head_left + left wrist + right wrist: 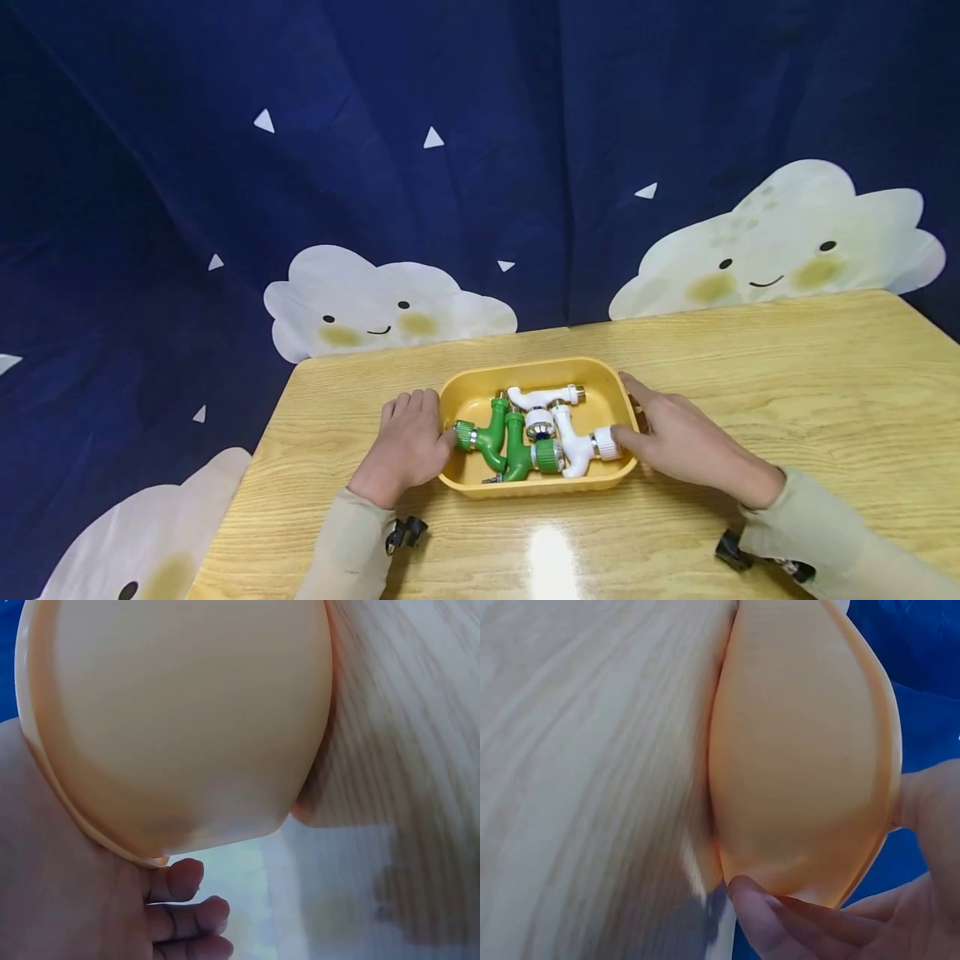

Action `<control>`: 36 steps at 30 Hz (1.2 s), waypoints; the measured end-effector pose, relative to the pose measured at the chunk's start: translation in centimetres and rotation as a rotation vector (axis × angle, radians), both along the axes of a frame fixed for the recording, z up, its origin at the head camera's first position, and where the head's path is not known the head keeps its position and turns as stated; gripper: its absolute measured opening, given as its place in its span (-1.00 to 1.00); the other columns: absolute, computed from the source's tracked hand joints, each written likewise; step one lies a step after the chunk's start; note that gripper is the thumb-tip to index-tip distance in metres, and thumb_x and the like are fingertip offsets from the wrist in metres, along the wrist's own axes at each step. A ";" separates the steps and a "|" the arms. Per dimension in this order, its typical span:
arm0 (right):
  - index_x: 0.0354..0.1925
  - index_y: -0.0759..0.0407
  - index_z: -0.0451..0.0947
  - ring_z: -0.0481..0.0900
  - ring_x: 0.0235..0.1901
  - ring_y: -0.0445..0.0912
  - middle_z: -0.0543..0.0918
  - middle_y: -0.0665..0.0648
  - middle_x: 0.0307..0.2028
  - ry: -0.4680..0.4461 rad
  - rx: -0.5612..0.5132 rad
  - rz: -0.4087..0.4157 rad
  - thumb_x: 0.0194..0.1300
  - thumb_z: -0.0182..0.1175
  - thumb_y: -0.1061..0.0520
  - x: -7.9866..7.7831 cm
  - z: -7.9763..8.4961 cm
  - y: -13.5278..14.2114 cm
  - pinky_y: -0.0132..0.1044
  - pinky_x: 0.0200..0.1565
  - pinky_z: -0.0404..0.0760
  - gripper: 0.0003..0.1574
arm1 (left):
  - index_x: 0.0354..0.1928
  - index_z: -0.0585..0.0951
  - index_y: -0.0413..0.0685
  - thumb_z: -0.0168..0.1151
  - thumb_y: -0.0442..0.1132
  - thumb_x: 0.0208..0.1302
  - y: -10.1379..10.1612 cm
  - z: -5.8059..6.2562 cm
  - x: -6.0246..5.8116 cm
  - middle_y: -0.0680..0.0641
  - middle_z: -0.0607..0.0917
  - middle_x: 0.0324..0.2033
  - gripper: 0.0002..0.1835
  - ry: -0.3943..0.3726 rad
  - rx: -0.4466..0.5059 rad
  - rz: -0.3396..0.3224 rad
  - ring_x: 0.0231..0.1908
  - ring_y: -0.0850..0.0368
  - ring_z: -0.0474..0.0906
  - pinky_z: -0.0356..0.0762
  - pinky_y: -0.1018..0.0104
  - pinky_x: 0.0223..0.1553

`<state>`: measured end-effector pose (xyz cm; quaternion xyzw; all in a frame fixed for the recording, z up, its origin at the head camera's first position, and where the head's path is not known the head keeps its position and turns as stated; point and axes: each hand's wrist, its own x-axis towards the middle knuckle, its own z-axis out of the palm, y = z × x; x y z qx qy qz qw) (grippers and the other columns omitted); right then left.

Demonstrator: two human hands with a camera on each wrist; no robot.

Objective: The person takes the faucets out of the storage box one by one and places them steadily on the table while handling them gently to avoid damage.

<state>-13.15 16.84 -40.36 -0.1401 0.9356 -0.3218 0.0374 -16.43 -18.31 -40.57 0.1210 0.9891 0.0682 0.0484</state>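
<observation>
A yellow plastic basin sits on the table, holding two green taps, one beside the other green tap, and two white taps. One white tap lies along the back; the other white tap is at the right. My left hand grips the basin's left end, thumb over the rim, fingers outside. At the opposite end my right hand holds the rim, its thumb over the edge near a white knob. In the right wrist view, fingertips touch the basin's outer wall low down.
The wooden table extends to both sides of the basin. Behind it hangs a dark blue curtain printed with clouds and white triangles. Small black devices, such as the left one, sit at both sleeve cuffs.
</observation>
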 end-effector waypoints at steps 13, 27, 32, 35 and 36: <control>0.50 0.31 0.23 0.73 0.11 0.24 0.50 0.40 0.39 0.102 -0.035 -0.032 0.39 0.26 0.04 -0.2 0.4 0.4 0.11 0.07 0.71 -0.14 | -0.13 0.38 -0.12 0.04 -0.04 0.37 0.1 0.1 -0.1 -0.09 0.39 -0.26 -0.72 0.009 0.013 0.000 -0.14 -0.06 0.29 0.31 -0.07 0.14; 0.56 0.12 0.18 0.63 0.20 0.35 0.41 0.32 0.47 0.182 -0.059 -0.032 0.38 0.28 0.03 0.5 1.2 -0.1 0.26 0.09 0.64 -0.10 | -0.17 0.37 -0.10 0.05 -0.04 0.38 0.0 -0.1 0.1 -0.08 0.37 -0.28 -0.74 -0.001 0.024 0.002 -0.15 -0.05 0.28 0.28 -0.09 0.19; 0.55 0.13 0.20 0.62 0.22 0.31 0.42 0.28 0.47 0.235 -0.050 -0.010 0.36 0.29 0.06 0.9 1.4 -0.5 0.24 0.13 0.63 -0.11 | -0.20 0.35 -0.09 0.05 -0.04 0.36 -0.1 -0.2 0.1 -0.08 0.36 -0.30 -0.75 0.016 0.024 -0.010 -0.17 -0.05 0.27 0.29 -0.08 0.18; 0.52 0.16 0.24 0.57 0.30 0.26 0.42 0.25 0.47 0.275 -0.038 0.009 0.35 0.30 0.08 1.1 1.5 -0.7 0.22 0.19 0.60 -0.13 | -0.20 0.35 -0.09 0.05 -0.04 0.36 -0.1 -0.2 0.0 -0.08 0.36 -0.30 -0.75 0.021 0.023 -0.017 -0.18 -0.05 0.28 0.30 -0.10 0.22; 0.51 0.17 0.25 0.54 0.32 0.23 0.42 0.24 0.47 0.288 -0.033 0.013 0.34 0.31 0.08 1.2 1.5 -0.8 0.22 0.21 0.58 -0.14 | -0.20 0.35 -0.09 0.05 -0.04 0.36 -0.1 -0.2 0.0 -0.08 0.36 -0.30 -0.75 0.021 0.024 -0.018 -0.17 -0.05 0.28 0.30 -0.11 0.23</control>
